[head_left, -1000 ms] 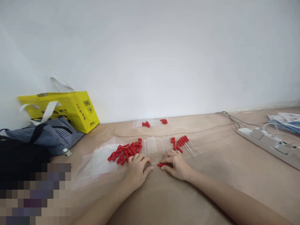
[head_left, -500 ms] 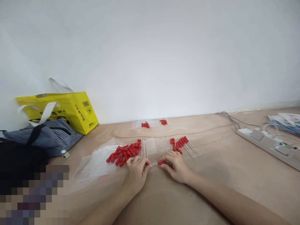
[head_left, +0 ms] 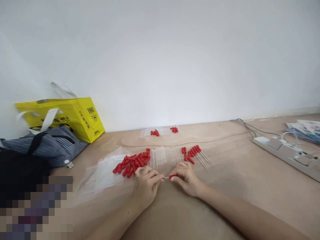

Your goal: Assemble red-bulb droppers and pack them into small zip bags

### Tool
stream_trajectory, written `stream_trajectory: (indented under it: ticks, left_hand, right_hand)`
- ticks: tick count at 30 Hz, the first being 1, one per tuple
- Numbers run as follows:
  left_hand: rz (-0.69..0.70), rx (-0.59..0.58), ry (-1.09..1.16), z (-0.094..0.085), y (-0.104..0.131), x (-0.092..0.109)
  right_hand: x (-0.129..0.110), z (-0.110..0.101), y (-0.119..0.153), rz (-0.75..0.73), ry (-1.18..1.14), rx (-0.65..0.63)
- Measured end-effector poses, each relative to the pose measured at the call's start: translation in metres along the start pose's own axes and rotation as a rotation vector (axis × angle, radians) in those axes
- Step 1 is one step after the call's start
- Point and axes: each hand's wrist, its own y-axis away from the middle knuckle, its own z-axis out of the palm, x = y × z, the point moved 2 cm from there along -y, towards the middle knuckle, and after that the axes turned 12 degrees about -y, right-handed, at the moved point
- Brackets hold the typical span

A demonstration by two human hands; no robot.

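Observation:
My left hand [head_left: 147,183] pinches a thin clear dropper tube [head_left: 166,177], and only a short stretch of it shows between my hands. My right hand [head_left: 187,180] is closed on a red rubber bulb [head_left: 172,176] at the tube's other end; how far the tube goes in cannot be made out. Beyond my hands lies a row of clear tubes [head_left: 166,156]. Loose red bulbs [head_left: 131,164] are heaped on its left, and a few more bulbs [head_left: 185,153] lie on its right. Several tubes with red bulbs fitted [head_left: 200,155] lie side by side farther right.
Clear zip bags [head_left: 107,173] lie under and left of the bulb heap. Another bag [head_left: 165,132] with bulbs and tubes rests near the wall. A yellow bag [head_left: 87,123] and a striped bag [head_left: 53,145] stand left; a power strip [head_left: 287,155] with cables lies right.
My left fingers have shifted slightly right and down along the tube, closer to the bulb. Less of the tube shows between my hands. My right hand has barely moved.

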Motion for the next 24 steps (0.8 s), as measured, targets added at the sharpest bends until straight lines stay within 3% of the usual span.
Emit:
stream_trajectory:
  ticks: [19,24]
  left_hand:
    - [0.025,0.083,-0.091,0.001,0.005,0.012]
    - [0.013,0.089,-0.08,0.002,0.004,0.013]
  right_hand:
    - [-0.009,0.002,-0.003,-0.184,0.166,-0.047]
    - [-0.011,0.007,-0.002,-0.203,0.205,-0.004]
